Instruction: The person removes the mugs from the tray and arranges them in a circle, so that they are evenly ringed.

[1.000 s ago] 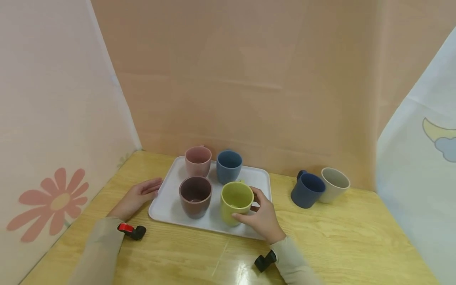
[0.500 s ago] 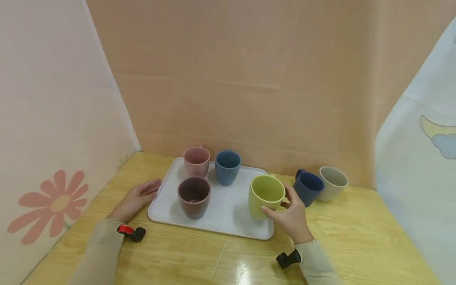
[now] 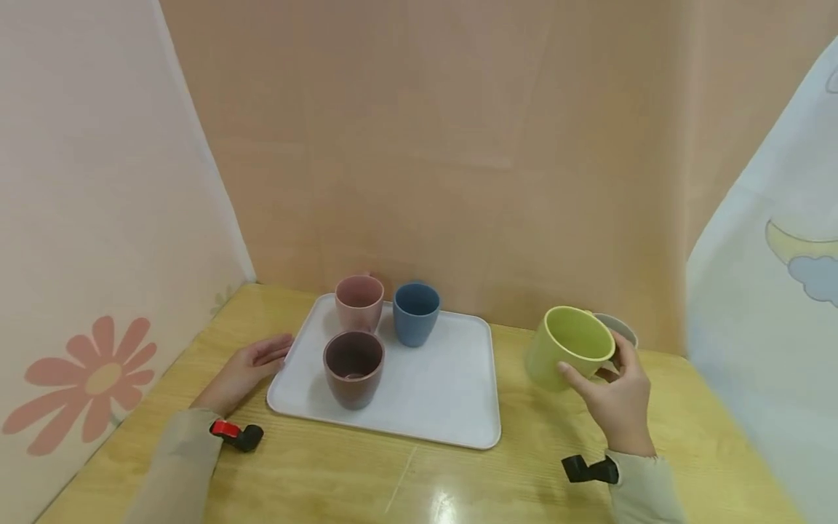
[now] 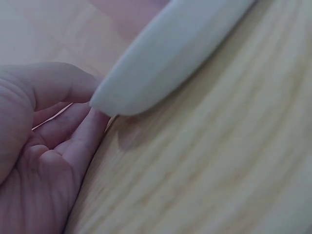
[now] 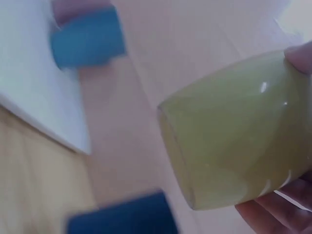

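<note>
Right hand grasps the green mug by its handle side, tilted and lifted clear of the table to the right of the white tray, while the left hand lies unclenched against the tray's left edge, apparently steadying it.

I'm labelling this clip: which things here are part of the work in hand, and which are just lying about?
In hand:
green mug, held by the right hand
white tray, its edge touched by the left hand

Lying about:
pink mug, blue mug, brown mug
grey mug
wooden table
</note>
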{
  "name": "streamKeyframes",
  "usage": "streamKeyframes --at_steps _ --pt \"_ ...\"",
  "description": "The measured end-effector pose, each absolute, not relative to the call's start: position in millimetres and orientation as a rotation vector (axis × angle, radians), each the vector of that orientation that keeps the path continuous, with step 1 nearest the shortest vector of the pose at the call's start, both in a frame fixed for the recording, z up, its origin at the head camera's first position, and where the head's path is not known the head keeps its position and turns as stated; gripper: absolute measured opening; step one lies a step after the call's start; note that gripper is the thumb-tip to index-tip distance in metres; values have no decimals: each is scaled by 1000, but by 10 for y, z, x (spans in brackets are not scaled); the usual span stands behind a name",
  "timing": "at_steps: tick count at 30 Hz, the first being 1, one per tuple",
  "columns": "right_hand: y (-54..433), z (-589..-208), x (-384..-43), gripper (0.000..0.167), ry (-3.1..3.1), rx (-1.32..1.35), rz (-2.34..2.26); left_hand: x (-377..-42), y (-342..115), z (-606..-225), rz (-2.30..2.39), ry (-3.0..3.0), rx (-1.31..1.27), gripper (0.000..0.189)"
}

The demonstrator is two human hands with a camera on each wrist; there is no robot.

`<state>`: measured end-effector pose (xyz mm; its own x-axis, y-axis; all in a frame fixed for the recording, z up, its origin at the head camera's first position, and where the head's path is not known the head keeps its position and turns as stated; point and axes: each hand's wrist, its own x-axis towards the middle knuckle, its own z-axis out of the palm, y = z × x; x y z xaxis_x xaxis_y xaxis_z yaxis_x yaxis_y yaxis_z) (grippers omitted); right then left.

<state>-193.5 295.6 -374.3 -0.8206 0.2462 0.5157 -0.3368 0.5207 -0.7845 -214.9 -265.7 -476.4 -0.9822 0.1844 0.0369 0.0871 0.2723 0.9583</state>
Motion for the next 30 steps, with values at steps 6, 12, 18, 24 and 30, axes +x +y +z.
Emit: streamKeyframes --at_steps 6,12,18,24,30 --pt "3351 -3614 -1885 75 -2135 -126 1224 -2172 -2644 -4781 1822 2436 268 62" --pt "3599 -3512 -1847 78 -2107 -313 1191 -2198 -2671 -4761 1831 2428 277 61" --pt "3828 -3565 -1879 77 -2069 -506 1221 -2232 -2668 -4778 1827 2437 283 61" --pt "4041 -3737 -1919 83 -2112 -657 1237 -2241 -2655 -4749 1840 2438 285 60" --pt "4262 -3925 -1959 89 -2161 -766 1235 -2205 -2677 -4732 1837 2423 275 62"
